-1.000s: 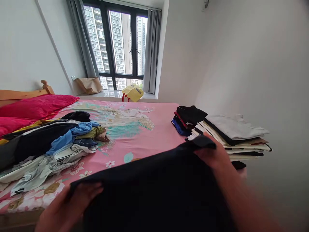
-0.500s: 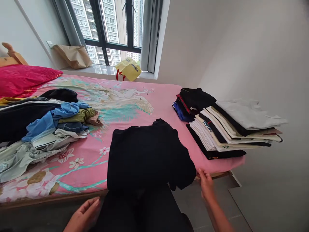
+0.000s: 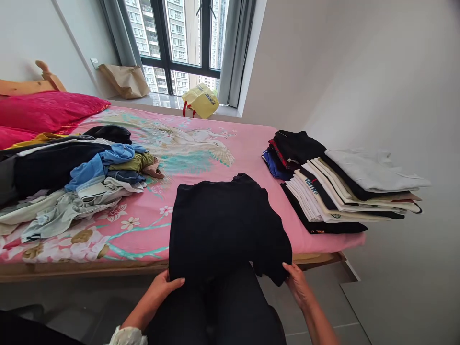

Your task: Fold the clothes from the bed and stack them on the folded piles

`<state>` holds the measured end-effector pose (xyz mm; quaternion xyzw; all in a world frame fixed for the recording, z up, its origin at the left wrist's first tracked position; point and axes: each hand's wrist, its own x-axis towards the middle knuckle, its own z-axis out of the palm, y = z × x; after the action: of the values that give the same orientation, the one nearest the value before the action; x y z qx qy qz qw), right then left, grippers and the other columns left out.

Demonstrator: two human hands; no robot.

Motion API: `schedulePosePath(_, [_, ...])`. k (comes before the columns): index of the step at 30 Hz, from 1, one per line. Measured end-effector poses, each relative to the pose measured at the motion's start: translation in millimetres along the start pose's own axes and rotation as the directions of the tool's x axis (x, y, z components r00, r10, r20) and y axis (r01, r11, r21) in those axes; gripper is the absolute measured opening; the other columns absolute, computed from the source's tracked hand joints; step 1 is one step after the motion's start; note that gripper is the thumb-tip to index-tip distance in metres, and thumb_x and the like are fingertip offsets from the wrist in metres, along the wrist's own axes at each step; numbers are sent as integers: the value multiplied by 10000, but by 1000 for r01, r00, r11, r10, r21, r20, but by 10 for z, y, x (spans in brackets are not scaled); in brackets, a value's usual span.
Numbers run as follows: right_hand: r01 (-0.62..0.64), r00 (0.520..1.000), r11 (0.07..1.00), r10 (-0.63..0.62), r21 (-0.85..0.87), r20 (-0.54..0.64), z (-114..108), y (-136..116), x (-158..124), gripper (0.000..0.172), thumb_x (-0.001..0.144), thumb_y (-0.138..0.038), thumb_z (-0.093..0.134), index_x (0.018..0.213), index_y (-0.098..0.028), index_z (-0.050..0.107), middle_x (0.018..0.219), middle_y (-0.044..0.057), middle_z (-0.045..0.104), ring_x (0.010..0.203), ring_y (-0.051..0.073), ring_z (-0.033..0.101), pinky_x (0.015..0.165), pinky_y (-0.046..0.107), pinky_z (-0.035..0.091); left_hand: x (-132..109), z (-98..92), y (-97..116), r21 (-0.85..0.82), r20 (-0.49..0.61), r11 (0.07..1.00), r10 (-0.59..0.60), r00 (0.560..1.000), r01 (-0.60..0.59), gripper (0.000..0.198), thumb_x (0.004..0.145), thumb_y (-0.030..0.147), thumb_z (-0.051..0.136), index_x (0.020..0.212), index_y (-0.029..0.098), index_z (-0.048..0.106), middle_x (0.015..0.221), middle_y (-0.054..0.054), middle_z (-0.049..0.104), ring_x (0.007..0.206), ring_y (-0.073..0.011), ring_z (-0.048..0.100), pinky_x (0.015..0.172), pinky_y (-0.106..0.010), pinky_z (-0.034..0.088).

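Note:
A black garment [image 3: 223, 225] lies spread on the pink bed sheet [image 3: 201, 158], its lower part hanging over the bed's near edge. My left hand [image 3: 163, 290] grips the garment's lower left edge, thumb over the cloth. My right hand [image 3: 296, 282] holds the lower right corner, where a sleeve hangs off the edge. Both hands are closed on the fabric below the bed frame.
A heap of unfolded clothes [image 3: 72, 177] covers the bed's left side, near red pillows [image 3: 46, 110]. Stacks of folded clothes [image 3: 345, 191] sit at the right edge by the wall. A yellow bag [image 3: 201, 99] and a brown paper bag [image 3: 124, 79] rest on the window sill.
The black garment went from held up in front of me to lying on the bed. My hands dropped to its lower edge and now grip both bottom corners.

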<state>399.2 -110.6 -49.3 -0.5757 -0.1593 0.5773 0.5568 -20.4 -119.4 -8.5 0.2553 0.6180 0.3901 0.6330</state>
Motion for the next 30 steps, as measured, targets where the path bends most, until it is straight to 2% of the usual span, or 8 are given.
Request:
schedulePosePath(5, [51, 991, 998, -46, 35, -127, -16, -10, -83, 194, 592, -328, 752, 717, -211, 659, 706, -27, 705, 741, 197, 651, 691, 288, 518, -327, -144, -270, -78, -65, 996, -38, 997, 33, 398, 469, 310, 838, 803, 187, 658, 677, -35, 689, 674, -241, 671, 621, -318, 505])
schedulePosePath(10, [-70, 998, 996, 70, -52, -2, 213, -99, -238, 393, 627, -397, 744, 942, -169, 680, 736, 21, 713, 730, 215, 664, 680, 332, 526, -375, -6, -336, -184, -92, 983, -19, 996, 1, 363, 470, 326, 853, 646, 180, 571, 510, 51, 542, 473, -107, 537, 508, -225, 437])
schedulePosePath(14, [-121, 990, 968, 135, -221, 49, 168, -100, -344, 380, 581, -342, 784, 898, -155, 688, 738, 32, 712, 684, 198, 646, 599, 303, 511, -355, 16, -330, -194, -163, 979, -95, 982, 62, 375, 487, 345, 853, 687, 174, 586, 574, 19, 619, 496, -125, 592, 505, -226, 451])
schedulePosePath(19, [-68, 997, 975, 61, 212, 36, 69, -58, -310, 281, 578, -300, 781, 824, -201, 689, 866, 16, 724, 833, 213, 659, 736, 357, 528, -391, -59, -334, -121, -117, 991, -64, 991, 50, 359, 524, 380, 833, 708, 166, 611, 665, -59, 700, 540, -197, 655, 497, -269, 473])
schedulePosePath(22, [-47, 996, 896, 8, 442, 88, 213, -5, -378, 316, 627, -450, 740, 862, -244, 697, 951, 34, 720, 1005, 249, 628, 874, 458, 482, -409, -44, -312, -116, -89, 991, -74, 993, 63, 355, 533, 367, 830, 720, 174, 599, 686, -69, 715, 581, -216, 678, 515, -278, 500])
schedulePosePath(25, [-89, 976, 858, -27, 505, 218, 450, 110, -510, 463, 647, -629, 665, 930, -264, 687, 1050, 62, 695, 1124, 273, 565, 925, 538, 427, -427, -6, -289, -146, -118, 985, -107, 987, 89, 342, 540, 309, 834, 743, 177, 593, 687, -60, 720, 575, -191, 675, 519, -254, 503])
schedulePosePath(27, [-91, 970, 879, -28, 468, 241, 585, 204, -565, 460, 632, -567, 721, 953, -240, 676, 1061, 63, 687, 1080, 266, 587, 913, 518, 447, -447, 8, -281, -164, -127, 982, -112, 986, 90, 329, 550, 280, 832, 744, 172, 589, 686, -62, 720, 564, -176, 666, 516, -239, 494])
schedulePosePath(30, [-30, 997, 933, 2, 358, 77, 696, 300, -558, 320, 588, -330, 814, 831, -189, 663, 852, 17, 711, 825, 204, 652, 785, 397, 535, -466, -3, -277, -176, -110, 981, -99, 989, 78, 313, 564, 273, 829, 733, 168, 588, 682, -68, 715, 561, -169, 655, 525, -238, 491])
